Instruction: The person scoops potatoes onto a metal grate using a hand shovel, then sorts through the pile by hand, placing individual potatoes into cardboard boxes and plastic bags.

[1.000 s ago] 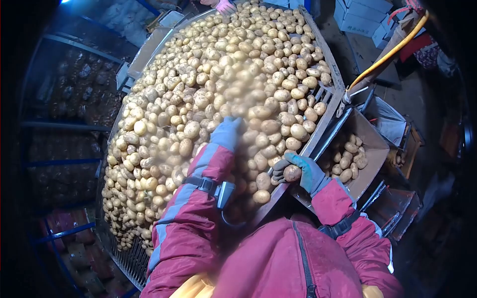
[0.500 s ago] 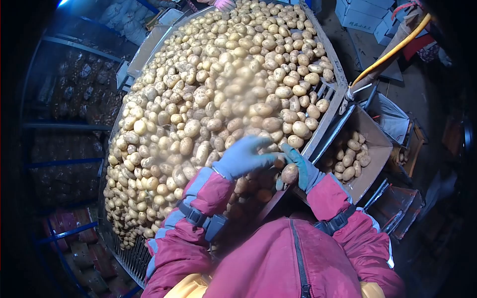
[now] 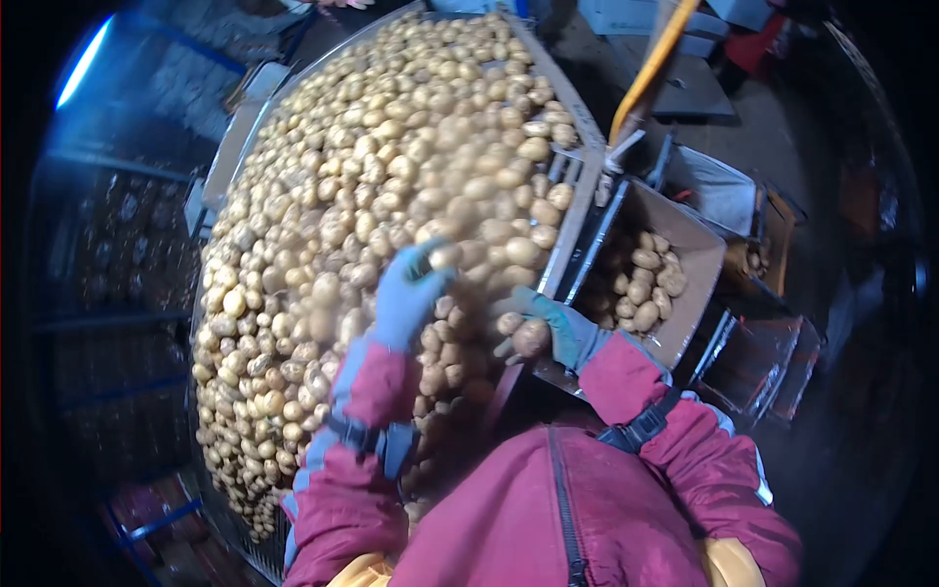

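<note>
A broad heap of potatoes (image 3: pixel 323 225) covers the slatted sorting table in front of me. My left hand (image 3: pixel 406 293), in a blue-grey glove, reaches over the heap with thumb and fingers curled around a pale potato (image 3: pixel 445 256). Near the table's right edge, my right hand (image 3: pixel 559 331) is palm inward in a similar glove with greenish fingers. It holds a brownish potato (image 3: pixel 531 338), and a second potato (image 3: pixel 509 323) sits against its fingers. Part of the right fingers is hidden behind these potatoes.
A metal rim (image 3: pixel 577 205) borders the table on the right. Beyond it stands a cardboard box (image 3: pixel 694 259) with several potatoes inside, near a lined crate (image 3: pixel 719 186) and another open box (image 3: pixel 758 367). A yellow hose (image 3: pixel 650 68) hangs at upper right. White cartons (image 3: pixel 626 18) stand behind.
My left hand has moved away from my right hand, leftward over the heap, and closed around a potato. My right hand still holds a potato, now with a second beside it. The view has shifted.
</note>
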Demonstrator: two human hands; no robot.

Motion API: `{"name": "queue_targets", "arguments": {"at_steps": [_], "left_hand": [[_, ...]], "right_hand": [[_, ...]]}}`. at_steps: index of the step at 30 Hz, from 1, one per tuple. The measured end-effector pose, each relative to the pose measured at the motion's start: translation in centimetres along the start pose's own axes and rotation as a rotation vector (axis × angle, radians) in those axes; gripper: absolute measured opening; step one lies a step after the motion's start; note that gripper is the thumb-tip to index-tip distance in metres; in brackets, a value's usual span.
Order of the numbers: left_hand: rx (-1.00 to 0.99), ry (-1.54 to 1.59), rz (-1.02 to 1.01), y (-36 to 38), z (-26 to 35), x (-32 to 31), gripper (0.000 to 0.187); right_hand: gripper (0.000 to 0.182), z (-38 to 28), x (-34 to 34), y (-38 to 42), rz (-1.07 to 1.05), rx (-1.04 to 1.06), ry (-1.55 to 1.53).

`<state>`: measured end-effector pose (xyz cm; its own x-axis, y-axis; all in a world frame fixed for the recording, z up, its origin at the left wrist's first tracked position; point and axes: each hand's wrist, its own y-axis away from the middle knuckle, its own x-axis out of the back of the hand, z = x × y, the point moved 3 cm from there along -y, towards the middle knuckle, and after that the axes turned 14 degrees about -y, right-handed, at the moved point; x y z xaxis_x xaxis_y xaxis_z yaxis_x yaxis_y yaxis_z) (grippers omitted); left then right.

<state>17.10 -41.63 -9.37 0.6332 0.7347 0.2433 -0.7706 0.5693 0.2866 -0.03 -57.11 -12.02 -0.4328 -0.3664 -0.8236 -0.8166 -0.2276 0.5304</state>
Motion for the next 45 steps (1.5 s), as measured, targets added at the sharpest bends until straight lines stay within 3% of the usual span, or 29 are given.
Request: {"name": "queue_targets", "arguments": {"at_steps": [1, 2, 3, 4, 6, 8, 9, 10, 13, 16, 17, 18, 20, 22, 24, 27, 31, 34, 36, 38, 40, 42, 44, 45], "left_hand": [[-0.081, -0.299, -0.059, 1.9, 0.4, -1.7, 0.047], [-0.218, -0.408, -0.053, 3.6, 0.5, -3.9, 0.047], [-0.207, -0.454, -0.143, 5.2, 2.0, -6.3, 0.046], [-0.289, -0.613, -0.069, 6.5, 2.6, -8.4, 0.044], [-0.245, -0.616, -0.199, 6.7, 3.4, -11.2, 0.044], [-0.367, -0.628, -0.304, 7.1, 5.1, -14.3, 0.045], [-0.290, -0.561, -0.350, 7.5, 4.4, -15.7, 0.052], [-0.368, -0.472, -0.431, 7.7, 6.0, -17.3, 0.054], [-0.391, -0.494, -0.446, 7.6, 4.6, -20.0, 0.052], [-0.370, -0.591, -0.546, 7.5, 4.7, -21.9, 0.042], [-0.368, -0.569, -0.553, 7.7, 4.8, -22.4, 0.040], [-0.366, -0.548, -0.558, 7.9, 4.7, -22.9, 0.039], [-0.339, -0.501, -0.564, 8.1, 4.5, -23.6, 0.037], [-0.286, -0.466, -0.583, 8.4, 4.3, -23.6, 0.037], [-0.280, -0.495, -0.571, 8.6, 4.0, -23.1, 0.036], [-0.237, -0.479, -0.513, 8.6, 2.9, -22.0, 0.038], [-0.234, -0.525, -0.436, 8.0, 1.0, -21.4, 0.038], [-0.280, -0.595, -0.331, 7.9, 2.3, -19.7, 0.043], [-0.229, -0.711, -0.200, 7.5, 2.0, -16.3, 0.049], [-0.311, -0.926, 0.004, 6.2, 0.8, -10.3, 0.055], [-0.268, -1.097, 0.242, 5.5, -1.1, -2.4, 0.061], [-0.002, -1.430, 0.390, 6.1, -2.7, 5.5, 0.076], [0.323, -1.625, 0.378, 6.5, -5.2, 12.1, 0.098], [0.394, -1.610, 0.334, 6.1, -5.8, 13.8, 0.103]], "right_hand": [[0.051, 0.4, 0.0, 0.1, 0.023, -0.018, -0.128], [0.049, 0.8, 0.4, 0.0, 0.044, -0.030, -0.255], [0.045, 1.0, 1.3, 0.0, 0.067, -0.024, -0.233], [0.042, 0.5, 1.4, 0.9, 0.097, -0.014, -0.214], [0.049, 0.1, 4.0, 2.8, 0.009, 0.060, -0.056], [0.054, -0.8, 5.5, 6.6, 0.013, 0.020, -0.017], [0.054, -1.5, 6.4, 9.1, 0.077, 0.045, 0.015], [0.055, -2.1, 7.3, 11.5, 0.138, 0.062, 0.042], [0.053, -5.9, 11.0, 19.8, 0.237, 0.435, 0.086], [0.064, -10.1, 19.4, 29.6, 0.418, 0.777, 0.072], [0.064, -10.9, 21.2, 34.0, 0.669, 0.827, 0.068], [0.062, -11.5, 21.9, 37.6, 0.660, 1.021, -0.013], [0.056, -12.6, 25.9, 45.3, 0.789, 1.125, 0.010], [0.049, -13.4, 35.0, 51.7, 1.358, 1.196, 0.090], [0.044, -13.1, 42.3, 56.0, 1.518, 1.280, 0.165], [0.041, -13.7, 33.4, 54.1, 1.508, 1.215, 0.046], [0.041, -15.8, 27.1, 40.8, 0.912, 1.053, 0.237], [0.040, -15.0, 20.3, 25.5, 0.629, 0.945, 0.281], [0.038, -13.5, 15.5, 17.9, 0.440, 0.843, 0.415], [0.033, -12.0, 12.7, 12.3, 0.286, 0.680, 0.428], [0.030, -11.2, 8.8, 9.5, 0.276, 0.593, 0.445], [0.031, -10.9, 8.5, 5.9, 0.198, 0.666, 0.489], [0.026, -11.0, 8.2, 2.3, 0.210, 0.671, 0.505], [0.026, -11.2, 8.6, 0.3, 0.229, 0.720, 0.576]]}}
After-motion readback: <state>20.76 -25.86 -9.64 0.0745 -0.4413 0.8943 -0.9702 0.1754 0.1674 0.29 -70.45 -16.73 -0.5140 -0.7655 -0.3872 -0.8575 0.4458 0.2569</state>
